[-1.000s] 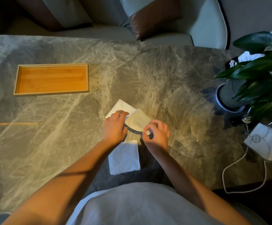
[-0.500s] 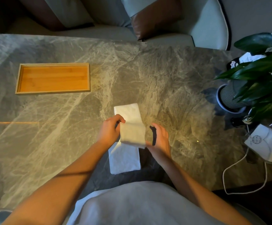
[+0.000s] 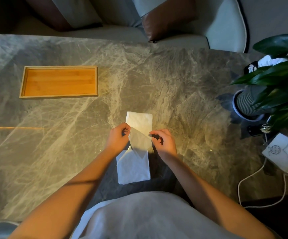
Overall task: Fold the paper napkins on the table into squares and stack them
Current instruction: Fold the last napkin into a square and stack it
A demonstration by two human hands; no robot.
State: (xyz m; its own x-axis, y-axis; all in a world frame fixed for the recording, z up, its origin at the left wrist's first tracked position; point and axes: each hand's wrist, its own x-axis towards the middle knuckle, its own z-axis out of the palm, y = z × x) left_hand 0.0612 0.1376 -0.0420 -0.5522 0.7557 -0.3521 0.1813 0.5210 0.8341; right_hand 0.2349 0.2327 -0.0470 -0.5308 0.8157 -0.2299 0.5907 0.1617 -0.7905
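Note:
A white paper napkin (image 3: 140, 123) lies lengthwise on the marble table (image 3: 165, 80), its far half flat and lit. Its near half is raised in a shaded flap (image 3: 138, 141) between my hands. My left hand (image 3: 118, 138) pinches the flap's left edge, and my right hand (image 3: 164, 143) pinches its right edge with thumb and forefinger. Just in front of me a folded white napkin square (image 3: 133, 167) lies flat on the table, partly under the raised flap.
An empty wooden tray (image 3: 59, 81) sits at the far left of the table. A potted plant (image 3: 267, 99) stands at the right edge, with a white packet (image 3: 284, 153) and a white cord (image 3: 253, 176) near it. Sofa cushions lie beyond the far edge.
The napkin has turned from a diagonal to straight lengthwise. The flap, which hung down flat between my hands, now stands lifted and tilted, and my hands have moved slightly farther apart.

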